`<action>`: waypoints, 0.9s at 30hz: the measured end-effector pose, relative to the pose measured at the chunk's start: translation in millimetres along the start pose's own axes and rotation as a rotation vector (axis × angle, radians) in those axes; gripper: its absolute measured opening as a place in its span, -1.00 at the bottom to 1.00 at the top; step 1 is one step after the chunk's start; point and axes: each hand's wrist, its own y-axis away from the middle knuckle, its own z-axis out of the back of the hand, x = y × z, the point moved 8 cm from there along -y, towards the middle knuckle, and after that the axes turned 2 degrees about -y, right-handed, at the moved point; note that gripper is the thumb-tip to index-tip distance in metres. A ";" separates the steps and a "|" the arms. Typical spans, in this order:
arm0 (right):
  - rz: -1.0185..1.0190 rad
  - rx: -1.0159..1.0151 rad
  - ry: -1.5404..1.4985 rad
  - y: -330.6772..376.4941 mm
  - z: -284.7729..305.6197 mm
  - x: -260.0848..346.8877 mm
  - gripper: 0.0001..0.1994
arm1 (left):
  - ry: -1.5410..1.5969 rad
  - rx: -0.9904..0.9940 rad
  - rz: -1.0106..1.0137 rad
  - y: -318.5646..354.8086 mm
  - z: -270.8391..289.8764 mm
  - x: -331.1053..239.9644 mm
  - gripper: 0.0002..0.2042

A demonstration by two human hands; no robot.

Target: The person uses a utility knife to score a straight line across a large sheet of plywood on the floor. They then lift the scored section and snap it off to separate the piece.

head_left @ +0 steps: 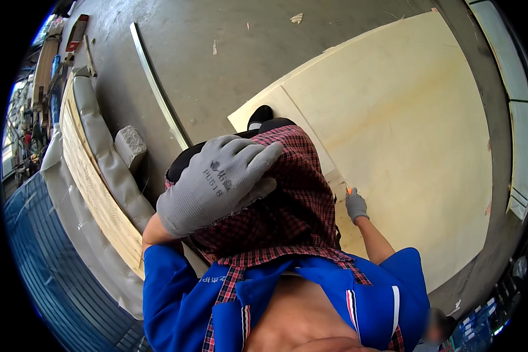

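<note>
My left hand (220,185), in a grey work glove, lies over my raised knee on a red-and-black checked apron (281,217). Its fingers are stretched out and it holds nothing. Lower down and to the right, my gloved right hand (356,206) is closed around what looks like an orange utility knife (349,190); most of it is hidden in the fist. The tool's thin tip is at a large pale plywood sheet (416,135), near a straight line that runs across the board towards my shoe (260,116). The shoe is at the sheet's left corner.
A long metal bar (158,88) lies on the concrete floor ahead. To my left are a grey block (130,146), a wooden plank (88,152) on grey sheeting, and a blue ribbed surface (53,264). White panels (519,129) line the far right.
</note>
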 end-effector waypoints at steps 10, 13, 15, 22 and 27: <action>0.180 -0.074 -0.191 -64.5 112.3 126.0 -0.69 | 0.036 -0.006 -0.009 9.7 3.2 8.2 -0.46; 0.388 -0.228 -0.238 -122.4 146.4 225.8 -0.69 | 0.025 -0.025 -0.024 7.8 4.6 4.0 -0.45; 0.454 -0.261 -0.255 -157.9 160.4 286.9 -0.68 | 0.032 -0.015 -0.014 10.8 2.6 2.1 -0.45; 0.360 -0.088 -0.154 -210.4 175.1 368.8 -0.69 | 0.078 -0.077 0.011 21.2 -1.0 3.2 -0.44; 0.343 -0.078 -0.129 -229.8 168.8 383.1 -0.67 | 0.078 -0.109 0.027 25.9 1.4 2.1 -0.46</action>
